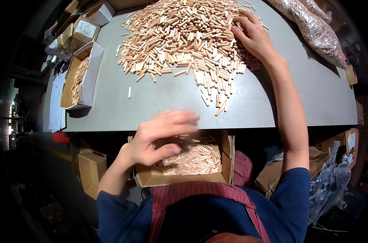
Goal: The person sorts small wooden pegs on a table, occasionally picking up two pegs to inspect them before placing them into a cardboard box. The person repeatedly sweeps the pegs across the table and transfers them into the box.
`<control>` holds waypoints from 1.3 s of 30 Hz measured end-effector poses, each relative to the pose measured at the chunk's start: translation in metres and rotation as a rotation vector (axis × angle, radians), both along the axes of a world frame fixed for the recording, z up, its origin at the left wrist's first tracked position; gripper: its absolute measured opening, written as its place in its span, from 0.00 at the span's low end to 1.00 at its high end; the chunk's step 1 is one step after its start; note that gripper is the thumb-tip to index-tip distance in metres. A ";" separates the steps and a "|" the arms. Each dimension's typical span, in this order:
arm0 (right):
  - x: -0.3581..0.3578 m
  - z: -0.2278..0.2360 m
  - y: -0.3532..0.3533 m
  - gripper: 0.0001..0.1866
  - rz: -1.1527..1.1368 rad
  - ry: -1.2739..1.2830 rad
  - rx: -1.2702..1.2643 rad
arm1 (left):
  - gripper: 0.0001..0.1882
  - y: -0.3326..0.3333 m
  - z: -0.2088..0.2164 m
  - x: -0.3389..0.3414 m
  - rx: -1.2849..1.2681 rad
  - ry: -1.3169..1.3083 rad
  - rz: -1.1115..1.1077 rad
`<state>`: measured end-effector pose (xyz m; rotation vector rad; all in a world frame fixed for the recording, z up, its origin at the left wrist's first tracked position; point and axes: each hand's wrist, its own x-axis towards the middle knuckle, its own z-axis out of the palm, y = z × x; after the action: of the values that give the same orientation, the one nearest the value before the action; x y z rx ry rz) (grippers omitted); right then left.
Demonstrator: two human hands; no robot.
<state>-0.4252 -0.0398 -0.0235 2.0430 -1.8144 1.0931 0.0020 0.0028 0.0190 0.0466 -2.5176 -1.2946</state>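
A large heap of wooden dowel pins (180, 36) covers the far middle of the grey table (163, 95), with a tongue of loose pins spilling toward the near edge. My right hand (255, 36) rests against the heap's right side, thumb and fingers apart among the pins. Over the table's front edge hovers my left hand (159, 133), slightly blurred, fingers stretched out and thumb apart, with nothing visible in it. Below it, an open cardboard box (196, 179) holds many more dowel pins (196, 160). One single pin (129, 92) lies apart on the left.
At the left stands a white-sided carton (91, 81) with dowels inside, beside paper sheets (57, 101). Other boxes (85, 30) are stacked behind it. A clear plastic bag of dowels (315, 32) lies at the far right, near a tape roll (351, 75). Cartons and plastic wrap (329, 178) sit lower right.
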 end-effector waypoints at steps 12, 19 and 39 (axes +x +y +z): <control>0.008 0.008 0.004 0.20 -0.014 -0.072 -0.036 | 0.46 0.006 -0.024 -0.116 -0.794 -0.204 0.238; 0.009 0.006 0.004 0.18 -0.001 -0.035 -0.045 | 0.49 0.012 -0.023 -0.086 -0.729 -0.260 0.215; 0.004 -0.002 -0.001 0.19 -0.004 -0.017 -0.042 | 0.52 0.035 0.006 -0.001 -0.543 -0.309 0.194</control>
<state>-0.4215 -0.0409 -0.0257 2.0117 -1.7865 1.1415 0.0011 0.0383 0.0246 0.3821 -2.9488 -0.5338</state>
